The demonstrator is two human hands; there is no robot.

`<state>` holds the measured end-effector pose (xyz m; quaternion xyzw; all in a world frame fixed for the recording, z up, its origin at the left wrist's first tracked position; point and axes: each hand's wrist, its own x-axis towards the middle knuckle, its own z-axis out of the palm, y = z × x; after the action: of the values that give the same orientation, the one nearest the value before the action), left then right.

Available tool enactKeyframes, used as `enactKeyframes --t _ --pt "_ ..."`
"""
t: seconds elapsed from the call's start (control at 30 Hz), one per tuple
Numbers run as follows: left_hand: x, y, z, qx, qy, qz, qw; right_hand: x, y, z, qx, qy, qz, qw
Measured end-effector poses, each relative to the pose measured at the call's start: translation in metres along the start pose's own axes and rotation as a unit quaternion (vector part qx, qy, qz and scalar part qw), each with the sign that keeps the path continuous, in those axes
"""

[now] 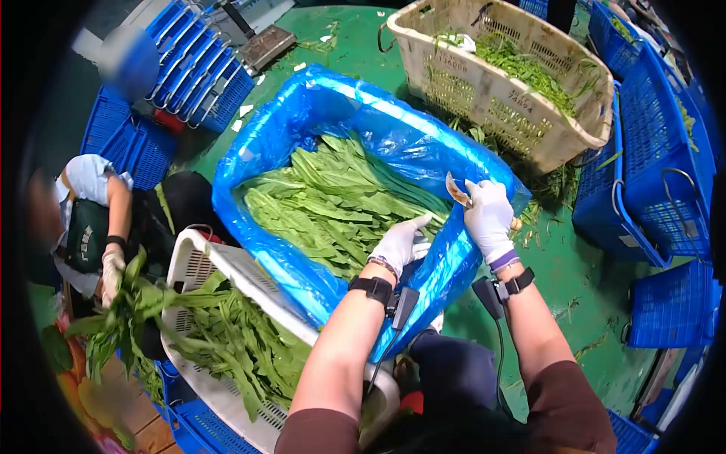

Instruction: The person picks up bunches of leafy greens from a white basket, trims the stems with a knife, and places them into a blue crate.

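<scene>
Green floor [575,280] lies under blue crates [665,174] and a beige basket [491,106]. At centre, a blue plastic bag [340,98] holds flat-laid leafy greens [333,200]. They are probably light, limp and easily bruised (best gathered by the stalks), and the film looks slippery. The gloved left hand [401,244] lies on the bag's near rim, fingers loosely stretched; whether it pinches the film cannot be told. The right hand [490,219], forearm raised, grips a thin blade-like object [456,189].

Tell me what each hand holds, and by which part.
The right hand grips a knife by its handle, blade up. The left hand lies on the rim of the blue bag; a grip cannot be told.
</scene>
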<state>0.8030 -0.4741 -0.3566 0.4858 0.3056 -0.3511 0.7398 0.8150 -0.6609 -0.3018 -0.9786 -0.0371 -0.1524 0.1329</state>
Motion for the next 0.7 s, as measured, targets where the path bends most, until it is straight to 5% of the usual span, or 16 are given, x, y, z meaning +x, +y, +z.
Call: enactKeyframes --t 0.1,0.23,0.3,0.37,0.5,0.7 --pt "0.060 -0.014 -0.002 -0.154 -0.024 -0.120 0.980 -0.001 -0.002 0.000 -0.003 0.031 -0.020 0.999" --pt "0.076 -0.022 0.001 -0.252 -0.134 -0.047 0.957 0.000 -0.005 -0.001 0.012 0.072 -0.033 0.997" --pt "0.071 -0.013 -0.012 -0.275 -0.142 -0.165 0.936 0.001 -0.006 0.000 0.035 0.078 -0.012 0.996" --pt "0.081 -0.021 -0.023 -0.095 -0.006 -0.075 0.993 0.000 -0.006 -0.001 0.025 0.080 -0.012 0.996" --pt "0.096 -0.031 -0.011 -0.325 -0.088 -0.067 0.939 -0.001 -0.007 0.001 0.030 0.093 -0.010 0.995" --pt "0.106 -0.031 -0.010 -0.221 -0.068 -0.002 0.973 -0.004 -0.004 0.004 0.043 0.114 -0.025 0.992"
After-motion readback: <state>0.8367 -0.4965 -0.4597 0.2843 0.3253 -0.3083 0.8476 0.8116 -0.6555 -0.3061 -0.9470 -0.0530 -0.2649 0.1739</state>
